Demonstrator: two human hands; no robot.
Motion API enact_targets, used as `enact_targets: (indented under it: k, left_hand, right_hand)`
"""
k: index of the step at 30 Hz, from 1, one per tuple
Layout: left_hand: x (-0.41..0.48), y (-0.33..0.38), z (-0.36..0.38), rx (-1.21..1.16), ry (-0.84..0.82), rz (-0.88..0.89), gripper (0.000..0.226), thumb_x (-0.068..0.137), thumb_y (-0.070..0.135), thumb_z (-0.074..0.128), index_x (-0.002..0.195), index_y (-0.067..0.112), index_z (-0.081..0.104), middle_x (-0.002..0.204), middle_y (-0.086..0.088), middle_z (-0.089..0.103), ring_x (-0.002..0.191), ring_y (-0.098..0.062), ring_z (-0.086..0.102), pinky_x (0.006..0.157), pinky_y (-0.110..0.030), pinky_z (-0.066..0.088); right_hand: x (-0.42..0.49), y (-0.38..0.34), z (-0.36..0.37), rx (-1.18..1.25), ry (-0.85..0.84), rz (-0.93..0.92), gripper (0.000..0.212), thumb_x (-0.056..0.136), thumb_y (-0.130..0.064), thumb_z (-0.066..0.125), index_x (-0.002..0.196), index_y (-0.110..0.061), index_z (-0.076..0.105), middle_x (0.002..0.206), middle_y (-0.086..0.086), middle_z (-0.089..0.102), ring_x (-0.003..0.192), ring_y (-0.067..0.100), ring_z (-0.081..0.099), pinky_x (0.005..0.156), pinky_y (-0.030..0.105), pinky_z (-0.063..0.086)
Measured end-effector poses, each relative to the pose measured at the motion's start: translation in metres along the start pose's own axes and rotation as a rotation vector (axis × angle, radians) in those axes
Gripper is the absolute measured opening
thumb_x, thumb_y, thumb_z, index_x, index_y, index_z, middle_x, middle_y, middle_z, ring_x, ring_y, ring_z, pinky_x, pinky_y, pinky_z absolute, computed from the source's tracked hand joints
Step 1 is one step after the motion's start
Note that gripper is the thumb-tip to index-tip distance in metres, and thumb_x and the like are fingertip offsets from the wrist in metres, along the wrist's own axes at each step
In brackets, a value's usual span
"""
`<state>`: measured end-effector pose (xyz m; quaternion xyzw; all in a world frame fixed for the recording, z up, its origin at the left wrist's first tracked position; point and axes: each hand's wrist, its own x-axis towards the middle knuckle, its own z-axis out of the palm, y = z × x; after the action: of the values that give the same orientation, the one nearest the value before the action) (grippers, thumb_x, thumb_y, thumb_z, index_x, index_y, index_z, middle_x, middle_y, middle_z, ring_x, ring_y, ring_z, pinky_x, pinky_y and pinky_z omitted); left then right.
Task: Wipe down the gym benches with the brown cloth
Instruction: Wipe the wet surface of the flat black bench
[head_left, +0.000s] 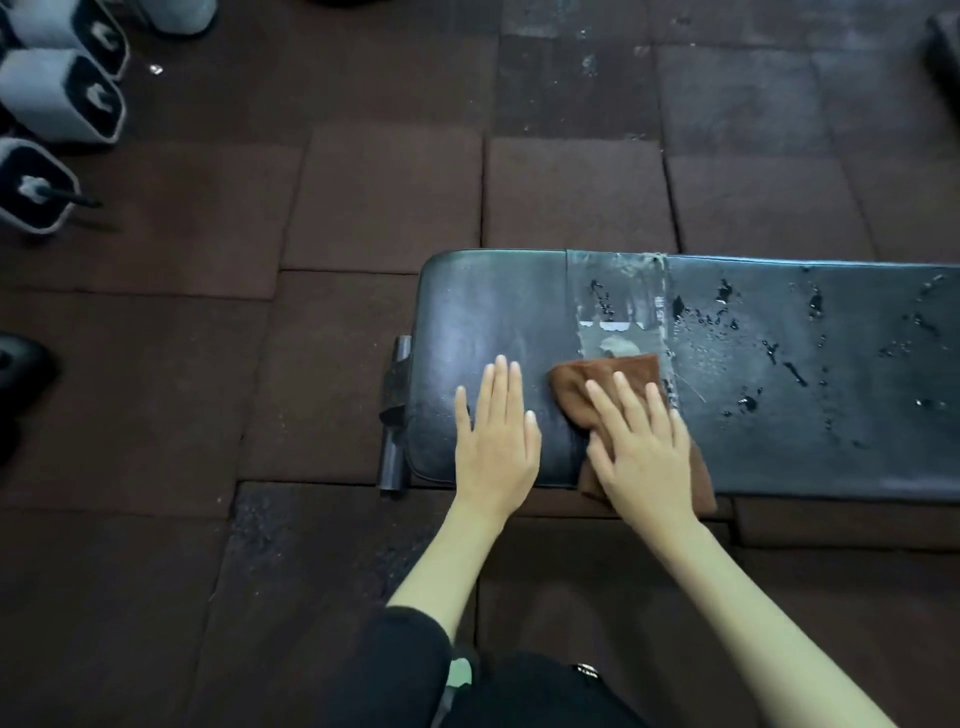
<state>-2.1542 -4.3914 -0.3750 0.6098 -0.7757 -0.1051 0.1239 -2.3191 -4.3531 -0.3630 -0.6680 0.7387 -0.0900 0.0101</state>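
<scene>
A black padded gym bench (779, 374) runs from the middle of the view to the right edge. Its pad is worn, with a strip of grey tape (618, 296) across it and wet drops on the right part. My right hand (641, 452) lies flat with straight fingers on the brown cloth (587, 384), pressing it onto the pad near the front edge, just below the tape. The cloth's lower end hangs over the bench's front side. Beside it, my left hand (496, 441) rests flat on the bare pad near the bench's left end.
The floor is dark brown rubber tiles (384, 202). Several grey-and-black dumbbells (62, 93) lie at the upper left. A black metal bar (394, 415) of the bench frame sticks out at its left end. My dark-trousered legs (519, 686) show at the bottom.
</scene>
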Motion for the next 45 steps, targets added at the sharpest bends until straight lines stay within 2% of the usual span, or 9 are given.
enact_targets:
  k: [4,11,14,19,21,30,35,39,45]
  left_hand:
    - [0.011,0.012,0.007,0.072,-0.052,0.071,0.057,0.096,0.03,0.022,0.147,0.006,0.027,0.153,-0.01,0.028,0.142,-0.021,0.024,0.114,-0.048,0.013]
    - [0.011,0.013,0.009,0.088,-0.08,0.062,0.058,0.096,0.031,0.021,0.148,0.006,0.025,0.154,-0.009,0.025,0.143,-0.02,0.022,0.114,-0.049,0.013]
    - [0.01,0.013,0.009,0.086,-0.094,0.063,0.058,0.096,0.031,0.021,0.148,0.006,0.022,0.155,-0.009,0.022,0.144,-0.019,0.019,0.114,-0.049,0.012]
    - [0.009,0.013,0.01,0.094,-0.066,0.062,0.057,0.096,0.03,0.023,0.147,0.007,0.026,0.154,-0.009,0.026,0.143,-0.019,0.023,0.114,-0.048,0.014]
    - [0.01,0.013,0.01,0.087,-0.058,0.06,0.057,0.095,0.03,0.023,0.147,0.006,0.028,0.154,-0.009,0.027,0.142,-0.02,0.025,0.114,-0.048,0.013]
    - [0.011,0.015,0.006,0.08,-0.112,0.055,0.06,0.094,0.032,0.015,0.149,0.007,0.02,0.156,-0.007,0.02,0.144,-0.019,0.018,0.115,-0.046,0.008]
    - [0.014,0.018,0.004,0.036,-0.102,0.033,0.06,0.093,0.032,0.016,0.147,0.007,0.027,0.155,-0.007,0.025,0.143,-0.019,0.022,0.114,-0.048,0.011]
    - [0.025,0.021,-0.005,-0.015,-0.059,0.023,0.056,0.091,0.031,0.021,0.137,0.008,0.045,0.142,-0.007,0.046,0.132,-0.022,0.04,0.111,-0.053,0.021]
    - [0.051,0.021,-0.007,-0.002,-0.064,0.044,0.057,0.091,0.031,0.016,0.136,0.01,0.043,0.14,-0.003,0.045,0.134,-0.02,0.035,0.113,-0.054,0.011]
  right_hand:
    - [0.003,0.032,0.0,0.02,0.037,0.254,0.055,0.088,-0.038,0.036,0.142,-0.031,0.043,0.149,0.004,0.041,0.136,0.037,0.036,0.104,0.053,0.032]
    - [0.023,-0.016,0.006,0.078,0.052,0.523,0.053,0.088,-0.034,0.043,0.14,-0.023,0.047,0.146,0.012,0.044,0.13,0.042,0.043,0.097,0.055,0.037]
    - [0.017,-0.022,0.01,0.035,0.047,0.406,0.055,0.089,-0.037,0.041,0.142,-0.024,0.044,0.147,0.011,0.042,0.131,0.041,0.041,0.1,0.055,0.034]
    - [-0.01,0.02,0.004,-0.02,0.0,-0.01,0.056,0.086,-0.037,0.043,0.142,-0.033,0.043,0.149,0.001,0.042,0.134,0.032,0.039,0.104,0.049,0.031]
    - [-0.014,0.048,-0.001,-0.009,-0.013,-0.014,0.056,0.085,-0.037,0.043,0.141,-0.034,0.043,0.149,-0.001,0.042,0.134,0.031,0.039,0.104,0.047,0.032]
    - [-0.005,0.051,-0.007,0.138,0.052,0.512,0.056,0.09,-0.042,0.03,0.143,-0.031,0.041,0.151,0.004,0.037,0.138,0.035,0.032,0.107,0.051,0.027]
    - [0.017,0.011,-0.005,0.202,0.057,0.773,0.049,0.098,-0.035,0.039,0.146,-0.031,0.035,0.156,0.001,0.028,0.142,0.032,0.023,0.108,0.051,0.02]
    - [0.026,-0.006,-0.008,0.178,0.034,0.719,0.048,0.098,-0.037,0.04,0.146,-0.033,0.035,0.156,0.0,0.029,0.139,0.032,0.027,0.105,0.051,0.023]
    - [0.052,0.001,-0.012,0.132,-0.072,0.348,0.049,0.093,-0.042,0.041,0.142,-0.034,0.043,0.15,0.002,0.039,0.129,0.034,0.037,0.094,0.049,0.032]
